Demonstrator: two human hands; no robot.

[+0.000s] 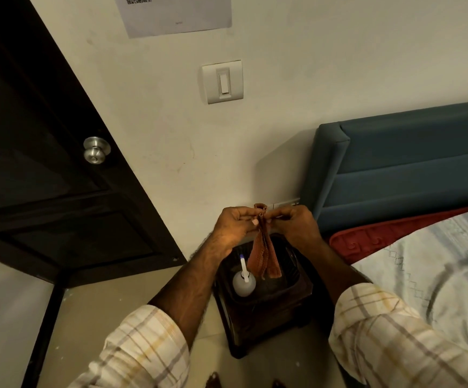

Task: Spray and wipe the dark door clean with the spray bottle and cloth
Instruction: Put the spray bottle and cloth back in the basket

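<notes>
An orange-brown cloth hangs folded between my two hands. My left hand pinches its top edge from the left, and my right hand pinches the same edge from the right. Below them a clear spray bottle with a white nozzle stands in a dark tray on a small dark stool. The dark door with a round metal knob fills the left side, well away from both hands.
A bed with a blue padded headboard, a red cover and a pale sheet takes up the right. A light switch and a paper sheet are on the cream wall. The pale floor lies left of the stool.
</notes>
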